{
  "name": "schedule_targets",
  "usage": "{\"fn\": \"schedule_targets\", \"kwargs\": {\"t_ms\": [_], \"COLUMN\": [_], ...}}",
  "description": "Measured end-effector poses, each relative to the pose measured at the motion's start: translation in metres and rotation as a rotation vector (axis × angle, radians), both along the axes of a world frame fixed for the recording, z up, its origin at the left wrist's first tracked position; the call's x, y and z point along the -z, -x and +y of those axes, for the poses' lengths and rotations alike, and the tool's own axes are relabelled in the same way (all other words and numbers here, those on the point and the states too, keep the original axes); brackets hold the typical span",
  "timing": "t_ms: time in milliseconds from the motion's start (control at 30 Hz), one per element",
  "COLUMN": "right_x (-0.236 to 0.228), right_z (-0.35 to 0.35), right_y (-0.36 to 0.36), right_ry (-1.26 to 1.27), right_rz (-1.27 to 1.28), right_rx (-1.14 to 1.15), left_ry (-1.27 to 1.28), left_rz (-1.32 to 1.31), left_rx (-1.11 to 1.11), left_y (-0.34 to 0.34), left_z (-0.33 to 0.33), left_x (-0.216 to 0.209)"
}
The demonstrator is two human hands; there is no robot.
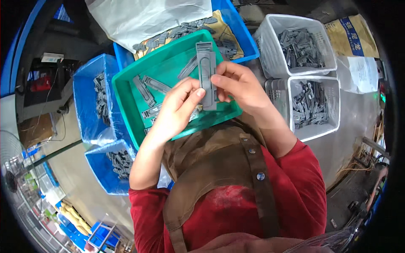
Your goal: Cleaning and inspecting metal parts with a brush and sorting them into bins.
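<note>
Upright between my hands is a long grey plastic part (206, 71) with a raised oval outline along its face. My left hand (183, 101) pinches its lower left edge with thumb and fingers. On the opposite edge, my right hand (236, 82) grips it near the middle, thumb in front. Both hands are above a green tray (126, 101). Several similar grey parts (145, 90) lie loose in the tray, some partly hidden behind my left hand and forearm.
Blue bins (80, 105) of grey parts stand at the left. Two white baskets (291, 71) of grey pieces are at the right, beside a tan printed sack (352, 36). Behind the tray, a large blue bin (251, 46) holds more parts and a white sheet (147, 21).
</note>
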State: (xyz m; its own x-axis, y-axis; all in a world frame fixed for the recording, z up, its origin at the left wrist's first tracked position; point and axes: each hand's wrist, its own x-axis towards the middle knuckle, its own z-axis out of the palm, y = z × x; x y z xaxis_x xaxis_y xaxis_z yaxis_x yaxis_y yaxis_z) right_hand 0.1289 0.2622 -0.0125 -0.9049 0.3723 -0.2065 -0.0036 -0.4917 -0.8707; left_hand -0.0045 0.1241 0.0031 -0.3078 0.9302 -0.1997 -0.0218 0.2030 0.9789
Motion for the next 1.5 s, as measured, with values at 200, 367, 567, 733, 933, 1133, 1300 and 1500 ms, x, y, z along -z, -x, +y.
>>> {"fn": "schedule_targets", "kwargs": {"t_ms": [200, 367, 567, 733, 933, 1133, 1300, 1500], "right_x": [-0.004, 0.049, 0.087, 0.021, -0.027, 0.031, 0.072, 0.092], "right_z": [0.014, 0.082, 0.062, 0.038, -0.001, 0.027, 0.073, 0.054], "right_y": [-0.059, -0.214, -0.229, -0.120, -0.045, -0.102, -0.245, -0.209], "right_ry": [-0.194, 0.125, 0.368, -0.197, -0.173, -0.507, 0.431, 0.482], "right_rz": [-0.220, 0.483, 0.272, -0.020, -0.053, -0.203, 0.426, 0.343], "right_rx": [0.339, 0.767, 1.091, 0.821, 0.229, 0.534, 1.352, 1.275], "left_ry": [-0.050, 0.026, 0.280, 0.165, 0.077, -0.045, 0.356, 0.468], "left_rz": [0.693, 1.042, 1.300, 0.627, -0.226, 0.511, 0.851, 1.044], "left_rx": [0.109, 0.223, 0.236, 0.237, 0.299, 0.261, 0.484, 0.689], "left_y": [0.022, 0.075, 0.056, 0.049, -0.016, -0.008, 0.009, 0.006], "left_z": [0.004, 0.003, 0.052, 0.040, 0.018, 0.039, 0.049, 0.062], "left_x": [-0.016, 0.048, 0.095, 0.050, -0.014, 0.000, 0.038, 0.059]}}
